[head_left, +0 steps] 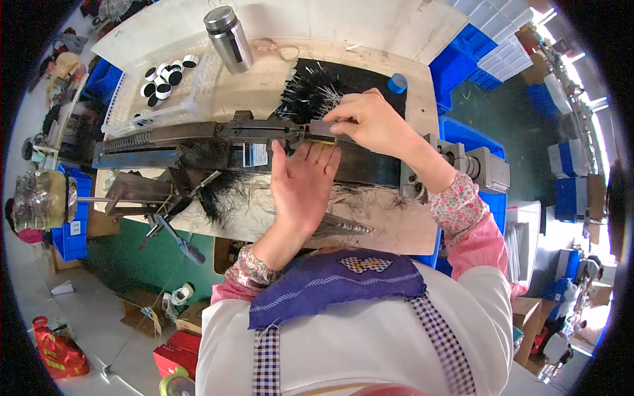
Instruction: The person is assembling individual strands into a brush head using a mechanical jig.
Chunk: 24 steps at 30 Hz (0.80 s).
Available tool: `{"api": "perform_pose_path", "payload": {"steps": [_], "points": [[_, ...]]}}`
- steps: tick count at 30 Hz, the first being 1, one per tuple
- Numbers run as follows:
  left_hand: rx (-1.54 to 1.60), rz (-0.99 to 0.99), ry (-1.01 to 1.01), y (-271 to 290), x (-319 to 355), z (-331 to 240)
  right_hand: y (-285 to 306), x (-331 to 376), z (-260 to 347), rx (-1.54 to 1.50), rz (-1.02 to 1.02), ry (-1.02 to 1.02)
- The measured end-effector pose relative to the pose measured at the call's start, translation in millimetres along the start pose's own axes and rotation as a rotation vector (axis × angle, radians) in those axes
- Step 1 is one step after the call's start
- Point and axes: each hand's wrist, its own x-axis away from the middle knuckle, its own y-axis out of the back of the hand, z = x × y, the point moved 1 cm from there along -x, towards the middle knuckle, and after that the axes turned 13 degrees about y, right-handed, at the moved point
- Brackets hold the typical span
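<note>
My left hand (pixel 302 186) lies flat with fingers extended against the dark metal machine (pixel 198 142), its fingertips touching the machine's slot. My right hand (pixel 371 122) pinches a thin flat bundle of dark bristles (pixel 323 130) at that same slot. A pile of black bristles (pixel 310 89) lies on the wooden bench (pixel 389 224) just behind the right hand. Loose black hair (pixel 224 191) hangs in front of the machine, left of my left hand.
A steel flask (pixel 229 38) stands at the back. A white basket (pixel 198 86) holds several black-and-white caps. A blue tape roll (pixel 397 82) sits at the bench's right. A motor block (pixel 482 168) is at the machine's right end. Blue crates (pixel 462 59) stand behind.
</note>
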Motion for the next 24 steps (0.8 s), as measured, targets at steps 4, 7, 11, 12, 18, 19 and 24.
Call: {"api": "perform_pose_path", "payload": {"steps": [4,7,11,12,18,19,24], "points": [[-0.034,-0.038,0.007,-9.4,0.5,-2.5,0.3,-5.7,3.8,0.07,0.064,0.026],[0.007,-0.044,0.006,0.9,-2.1,-6.0,0.3,-9.8,6.2,0.086,0.128,-0.037],[-0.011,-0.008,0.009,4.4,-4.0,-7.3,-0.3,-9.3,9.7,0.107,0.095,-0.005],[-0.003,-0.031,0.018,1.0,-3.4,-7.2,-0.2,-8.0,10.4,0.123,0.094,0.004],[-0.037,-0.01,0.03,-0.3,-1.7,-8.1,-1.3,-3.9,7.4,0.104,0.075,-0.002],[-0.027,-0.019,0.03,-0.1,-3.3,-10.5,-0.8,-6.6,5.5,0.091,0.08,-0.011],[-0.063,0.048,0.032,2.5,-3.4,-8.0,1.5,-4.6,8.0,0.087,0.1,-0.038]]}}
